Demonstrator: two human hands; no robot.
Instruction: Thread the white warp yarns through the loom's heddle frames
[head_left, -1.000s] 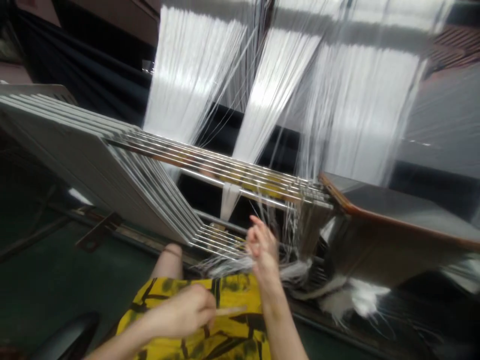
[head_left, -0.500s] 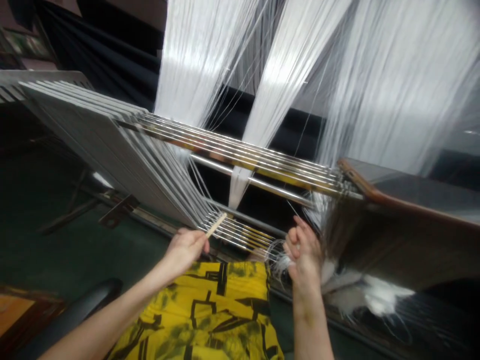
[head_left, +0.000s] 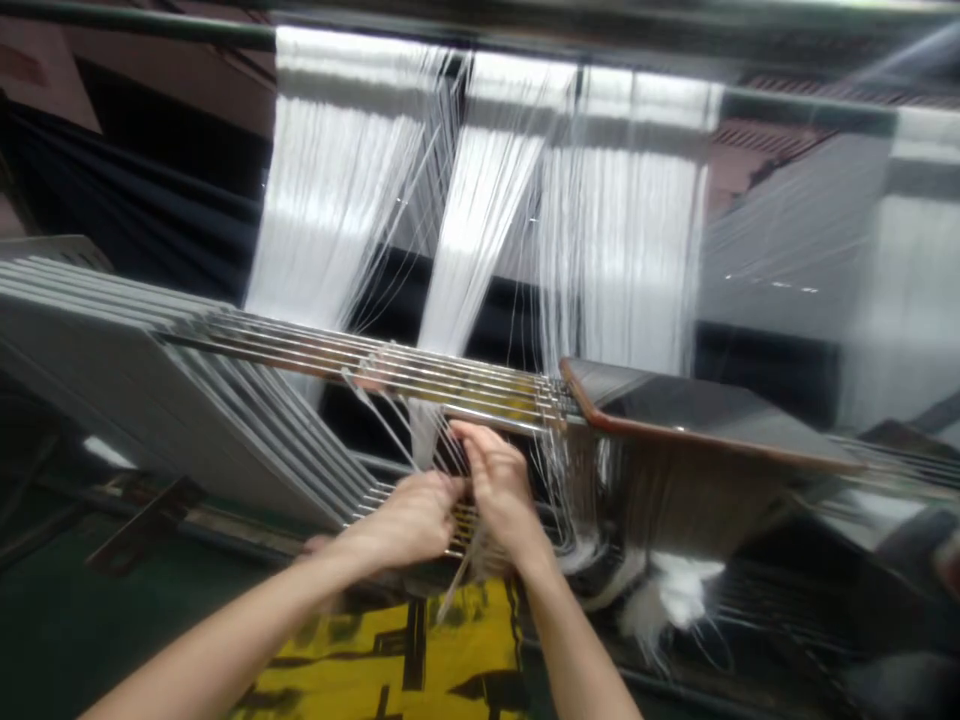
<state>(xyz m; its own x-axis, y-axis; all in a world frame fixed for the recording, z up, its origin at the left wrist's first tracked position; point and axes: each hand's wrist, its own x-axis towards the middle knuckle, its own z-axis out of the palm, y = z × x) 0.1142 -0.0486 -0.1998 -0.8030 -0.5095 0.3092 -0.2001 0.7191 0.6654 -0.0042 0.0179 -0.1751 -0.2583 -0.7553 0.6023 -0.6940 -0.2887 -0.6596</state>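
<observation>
Two bare hands work close together in the middle of the loom. The left hand (head_left: 401,520) is half curled, its fingertips just beside the right hand (head_left: 496,482), whose bent fingers reach across a few loose white threads (head_left: 450,445). A slender pale wooden stick (head_left: 452,590) slants down from under the hands; its upper end is hidden, so I cannot tell whether either hand is gripping it.

Directly behind the hands runs a lower set of parallel steel rods (head_left: 409,497), with a longer upper set of steel rods (head_left: 375,368) beyond. To the left, a stack of flat grey panels (head_left: 187,400) leans between the two sets. Wide sheets of white warp threads (head_left: 337,210) fall toward the upper rods. On the right sits a dark board with a brown edge (head_left: 690,410), above a tuft of white fibre (head_left: 671,590). Yellow-and-black patterned cloth (head_left: 390,650) shows below the forearms.
</observation>
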